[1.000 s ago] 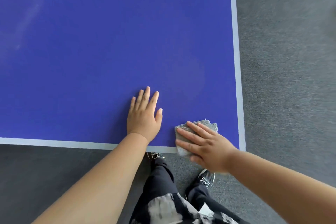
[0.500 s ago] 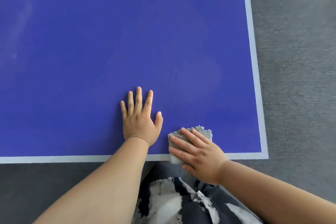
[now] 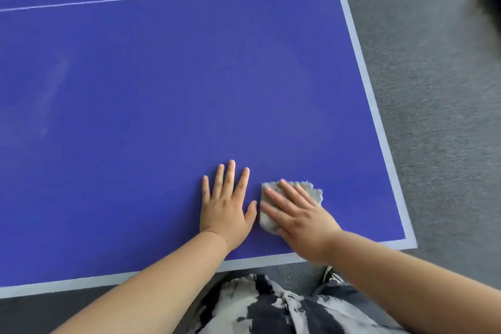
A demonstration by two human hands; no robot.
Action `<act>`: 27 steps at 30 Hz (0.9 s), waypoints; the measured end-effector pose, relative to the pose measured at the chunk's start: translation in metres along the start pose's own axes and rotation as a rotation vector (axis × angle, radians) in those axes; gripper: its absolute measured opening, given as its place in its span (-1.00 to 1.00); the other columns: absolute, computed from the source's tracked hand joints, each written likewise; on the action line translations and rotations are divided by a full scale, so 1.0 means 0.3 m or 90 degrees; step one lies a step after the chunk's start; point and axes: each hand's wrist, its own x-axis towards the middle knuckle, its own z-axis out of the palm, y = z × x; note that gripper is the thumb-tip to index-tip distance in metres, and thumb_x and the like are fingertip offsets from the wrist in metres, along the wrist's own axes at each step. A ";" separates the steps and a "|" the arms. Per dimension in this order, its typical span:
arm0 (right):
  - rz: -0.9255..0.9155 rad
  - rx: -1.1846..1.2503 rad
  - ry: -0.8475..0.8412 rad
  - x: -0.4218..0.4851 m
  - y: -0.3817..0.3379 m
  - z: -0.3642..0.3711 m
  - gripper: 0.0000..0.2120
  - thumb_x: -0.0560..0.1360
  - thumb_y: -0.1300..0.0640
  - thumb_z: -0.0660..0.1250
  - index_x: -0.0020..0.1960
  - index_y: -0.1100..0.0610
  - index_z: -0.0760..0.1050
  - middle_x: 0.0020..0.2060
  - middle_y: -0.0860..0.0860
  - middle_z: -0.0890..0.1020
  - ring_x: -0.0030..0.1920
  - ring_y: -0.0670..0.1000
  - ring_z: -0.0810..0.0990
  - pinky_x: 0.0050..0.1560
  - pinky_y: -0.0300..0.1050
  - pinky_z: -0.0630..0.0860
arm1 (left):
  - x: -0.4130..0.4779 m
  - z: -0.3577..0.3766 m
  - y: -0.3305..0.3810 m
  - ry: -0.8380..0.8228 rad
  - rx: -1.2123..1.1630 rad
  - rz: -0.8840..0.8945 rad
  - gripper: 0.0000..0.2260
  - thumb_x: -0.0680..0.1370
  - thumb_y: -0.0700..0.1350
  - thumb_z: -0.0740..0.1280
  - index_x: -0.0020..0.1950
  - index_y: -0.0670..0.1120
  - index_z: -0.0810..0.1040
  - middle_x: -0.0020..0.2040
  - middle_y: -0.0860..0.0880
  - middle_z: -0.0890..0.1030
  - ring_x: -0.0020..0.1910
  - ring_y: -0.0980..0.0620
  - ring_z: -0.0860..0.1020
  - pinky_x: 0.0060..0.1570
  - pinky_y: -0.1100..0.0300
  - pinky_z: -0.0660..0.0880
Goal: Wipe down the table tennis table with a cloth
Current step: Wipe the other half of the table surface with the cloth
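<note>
Blue tabletop [image 3: 162, 89] with a crumpled grey cloth [image 3: 314, 192] lying a little inward of its near right corner. Pressed down under the right hand [image 3: 301, 222], fingers [image 3: 291, 191] straight and spread; left hand [image 3: 223, 209] flat just beside the cloth, farther from that corner, fingers extended, holding nothing. Grey carpet [image 3: 433, 116] past the corner.

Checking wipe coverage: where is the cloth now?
Head view: the cloth lies under the right hand on the table, near its near-right corner, beside the left hand.
</note>
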 end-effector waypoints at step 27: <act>0.436 0.081 0.093 0.279 0.375 -0.175 -0.38 0.65 -0.22 0.05 0.66 -0.11 0.05 0.67 -0.13 -0.02 0.65 0.14 -0.06 0.63 0.12 -0.06 | 0.320 -0.137 0.001 0.000 -0.056 0.035 -0.34 0.68 0.22 -0.01 0.70 0.00 -0.15 0.70 -0.06 -0.19 0.67 -0.08 -0.21 0.63 -0.07 -0.23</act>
